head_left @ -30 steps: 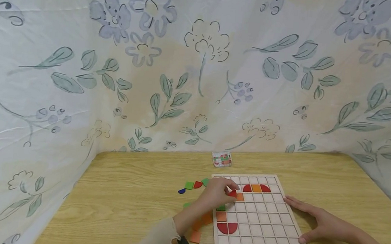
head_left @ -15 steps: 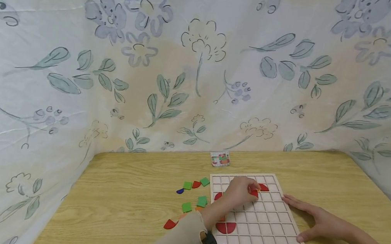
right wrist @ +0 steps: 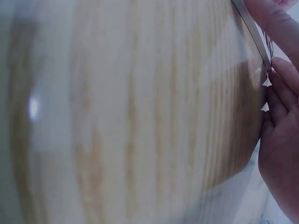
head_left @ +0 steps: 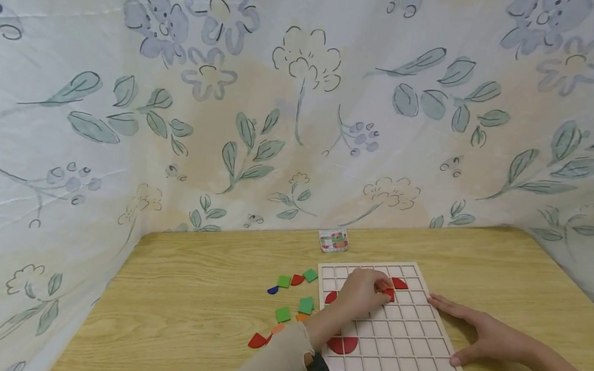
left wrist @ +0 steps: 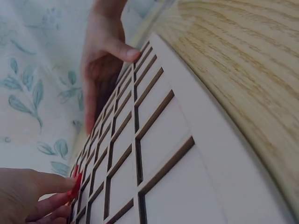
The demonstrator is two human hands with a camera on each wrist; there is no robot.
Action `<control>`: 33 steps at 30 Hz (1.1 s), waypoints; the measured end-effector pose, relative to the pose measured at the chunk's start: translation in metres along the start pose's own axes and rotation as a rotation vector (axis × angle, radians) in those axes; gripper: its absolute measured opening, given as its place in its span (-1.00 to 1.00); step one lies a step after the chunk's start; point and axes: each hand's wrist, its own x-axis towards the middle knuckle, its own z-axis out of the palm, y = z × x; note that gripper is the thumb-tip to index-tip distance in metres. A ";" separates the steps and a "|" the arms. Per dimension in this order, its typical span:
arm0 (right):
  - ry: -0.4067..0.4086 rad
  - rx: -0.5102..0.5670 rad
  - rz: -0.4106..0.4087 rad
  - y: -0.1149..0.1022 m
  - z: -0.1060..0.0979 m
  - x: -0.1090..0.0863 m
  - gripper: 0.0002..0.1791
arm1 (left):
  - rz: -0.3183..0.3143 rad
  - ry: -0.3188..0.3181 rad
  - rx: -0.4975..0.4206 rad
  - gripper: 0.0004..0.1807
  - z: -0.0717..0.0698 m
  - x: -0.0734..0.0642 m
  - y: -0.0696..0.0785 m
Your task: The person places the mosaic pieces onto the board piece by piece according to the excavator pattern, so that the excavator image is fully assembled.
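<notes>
My left hand reaches over the white gridded board and pinches a red tile between thumb and fingers, close over the second row of cells. In the left wrist view the red tile stands tilted at the fingertips, right at the grid. Just past them lies a red quarter-circle tile in its cell. My right hand rests along the board's right edge, thumb and fingers spread and touching the rim. Two red quarter-circles form a half disc lower left. The left hand and forearm hide other tiles.
Left of the board lie loose tiles: a blue piece, green squares, an orange piece and red quarter-circles. A small printed pattern card lies behind the board, near the floral cloth.
My left hand has moved right across the board, from the orange tile at left to the red-and-orange row, with a red tile in its fingers. The right hand keeps its place.
</notes>
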 end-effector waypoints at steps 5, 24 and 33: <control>-0.007 0.008 0.011 0.001 -0.001 0.000 0.02 | -0.004 -0.026 0.121 -0.88 0.001 -0.001 0.005; -0.001 0.001 0.012 0.001 -0.001 -0.002 0.01 | 0.008 -0.010 0.029 -0.85 -0.010 -0.005 0.002; -0.004 -0.019 0.039 0.000 -0.001 -0.002 0.01 | -0.003 -0.023 -0.173 -0.79 -0.036 -0.018 -0.020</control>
